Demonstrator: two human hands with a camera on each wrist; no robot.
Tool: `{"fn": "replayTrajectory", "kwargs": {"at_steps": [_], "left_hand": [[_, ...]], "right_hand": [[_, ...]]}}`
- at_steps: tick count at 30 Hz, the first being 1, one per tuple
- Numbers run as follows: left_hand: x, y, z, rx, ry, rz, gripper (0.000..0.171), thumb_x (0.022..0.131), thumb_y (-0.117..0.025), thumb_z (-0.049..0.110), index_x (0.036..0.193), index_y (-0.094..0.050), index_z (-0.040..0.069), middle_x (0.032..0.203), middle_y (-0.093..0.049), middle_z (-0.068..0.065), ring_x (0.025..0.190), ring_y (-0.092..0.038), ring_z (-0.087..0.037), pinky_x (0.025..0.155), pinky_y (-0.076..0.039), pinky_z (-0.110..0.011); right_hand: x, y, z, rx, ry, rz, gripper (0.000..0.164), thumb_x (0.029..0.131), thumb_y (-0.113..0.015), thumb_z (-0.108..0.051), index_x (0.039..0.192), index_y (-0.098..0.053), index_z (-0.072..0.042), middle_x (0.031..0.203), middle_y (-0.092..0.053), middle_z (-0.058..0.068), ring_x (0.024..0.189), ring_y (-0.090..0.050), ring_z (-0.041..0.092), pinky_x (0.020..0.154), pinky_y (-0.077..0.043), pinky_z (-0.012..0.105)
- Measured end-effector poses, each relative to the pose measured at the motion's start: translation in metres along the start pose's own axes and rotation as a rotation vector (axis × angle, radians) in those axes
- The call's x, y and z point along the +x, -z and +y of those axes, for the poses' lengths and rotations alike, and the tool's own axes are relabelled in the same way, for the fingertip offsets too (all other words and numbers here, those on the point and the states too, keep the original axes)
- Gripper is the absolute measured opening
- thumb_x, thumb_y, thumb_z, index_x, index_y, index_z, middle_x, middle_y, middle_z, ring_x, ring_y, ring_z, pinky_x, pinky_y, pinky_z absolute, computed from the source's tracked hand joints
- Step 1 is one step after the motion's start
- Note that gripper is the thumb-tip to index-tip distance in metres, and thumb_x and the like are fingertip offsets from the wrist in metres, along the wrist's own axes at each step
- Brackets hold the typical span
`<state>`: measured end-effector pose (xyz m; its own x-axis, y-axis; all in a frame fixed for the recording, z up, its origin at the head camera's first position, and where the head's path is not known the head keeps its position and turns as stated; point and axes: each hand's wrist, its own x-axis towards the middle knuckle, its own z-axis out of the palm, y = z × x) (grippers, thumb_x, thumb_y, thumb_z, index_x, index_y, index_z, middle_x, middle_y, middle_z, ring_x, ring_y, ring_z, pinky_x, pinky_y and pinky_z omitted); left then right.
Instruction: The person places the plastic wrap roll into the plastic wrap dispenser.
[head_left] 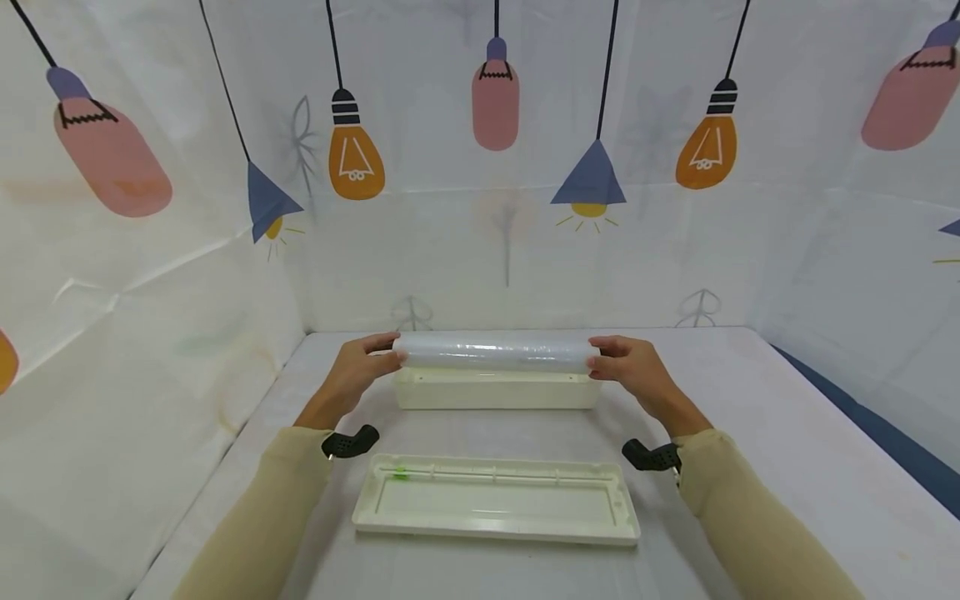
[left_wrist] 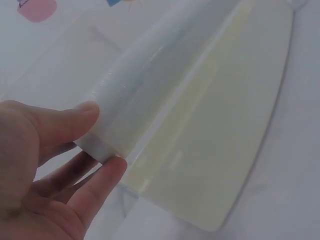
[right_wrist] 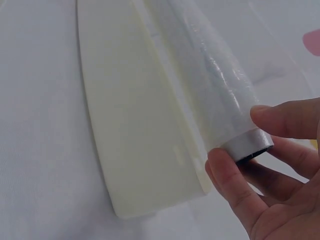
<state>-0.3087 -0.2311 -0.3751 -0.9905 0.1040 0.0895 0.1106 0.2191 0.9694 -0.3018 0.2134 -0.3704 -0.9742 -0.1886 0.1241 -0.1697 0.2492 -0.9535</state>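
A roll of clear plastic wrap [head_left: 495, 352] lies level across the top of an off-white, long box [head_left: 498, 393] in the head view. My left hand [head_left: 352, 371] grips its left end between thumb and fingers. At the other end, my right hand [head_left: 637, 373] holds the roll the same way. The right wrist view shows the roll's hollow core end [right_wrist: 250, 145] between the thumb and fingers. In the left wrist view, the thumb and a fingertip pinch the roll's edge [left_wrist: 102, 150]. How deep the roll sits in the box is hidden.
Nearer to me, an off-white lid [head_left: 495, 504] lies on the white table [head_left: 495, 575], inner side up, with a small green mark near its back left. White sheets printed with lamps [head_left: 465, 242] hang behind and at both sides.
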Motion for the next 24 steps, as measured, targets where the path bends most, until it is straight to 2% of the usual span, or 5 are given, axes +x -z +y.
{"fn": "replayTrajectory", "kwargs": {"at_steps": [5,9,11,16,24], "left_hand": [[0.001,0.000,-0.001,0.023,0.027,0.017,0.062,0.094,-0.071,0.017,0.149,-0.047,0.003,0.148,-0.048,-0.017,0.121,-0.059,-0.029,0.109,-0.041,-0.043],[-0.005,-0.003,0.012,0.051,0.067,0.024,0.061,0.095,-0.070,0.016,0.149,-0.046,0.001,0.150,-0.046,-0.019,0.125,-0.056,-0.036,0.114,-0.032,-0.050],[-0.005,-0.003,0.012,0.054,0.071,0.032,0.060,0.095,-0.070,0.017,0.148,-0.047,0.001,0.150,-0.046,-0.019,0.127,-0.054,-0.037,0.115,-0.031,-0.051],[0.003,-0.002,-0.002,0.056,0.044,0.053,0.060,0.093,-0.072,0.020,0.147,-0.051,0.004,0.148,-0.050,-0.016,0.126,-0.056,-0.033,0.114,-0.033,-0.048],[0.006,-0.004,-0.006,0.065,0.076,0.062,0.058,0.095,-0.070,0.017,0.147,-0.049,0.002,0.148,-0.050,-0.017,0.125,-0.057,-0.033,0.114,-0.034,-0.048]], "right_hand": [[0.005,-0.002,0.002,0.007,-0.013,0.002,0.052,0.095,-0.069,-0.008,0.141,-0.050,0.009,0.136,-0.053,0.028,0.102,-0.067,0.024,0.091,-0.056,0.038],[0.007,-0.004,0.004,0.015,-0.021,0.009,0.052,0.095,-0.068,-0.006,0.141,-0.050,0.009,0.136,-0.053,0.029,0.102,-0.067,0.022,0.092,-0.055,0.040],[0.008,-0.004,0.005,0.012,-0.023,0.013,0.052,0.095,-0.068,-0.006,0.140,-0.050,0.010,0.137,-0.053,0.029,0.104,-0.066,0.023,0.091,-0.055,0.039],[0.009,-0.005,0.004,-0.011,-0.022,0.020,0.051,0.095,-0.067,-0.007,0.141,-0.050,0.009,0.137,-0.053,0.028,0.108,-0.065,0.028,0.092,-0.055,0.039],[0.010,-0.005,0.005,-0.046,-0.029,0.012,0.053,0.096,-0.066,-0.009,0.143,-0.047,0.008,0.141,-0.051,0.027,0.114,-0.063,0.033,0.094,-0.053,0.039]]}}
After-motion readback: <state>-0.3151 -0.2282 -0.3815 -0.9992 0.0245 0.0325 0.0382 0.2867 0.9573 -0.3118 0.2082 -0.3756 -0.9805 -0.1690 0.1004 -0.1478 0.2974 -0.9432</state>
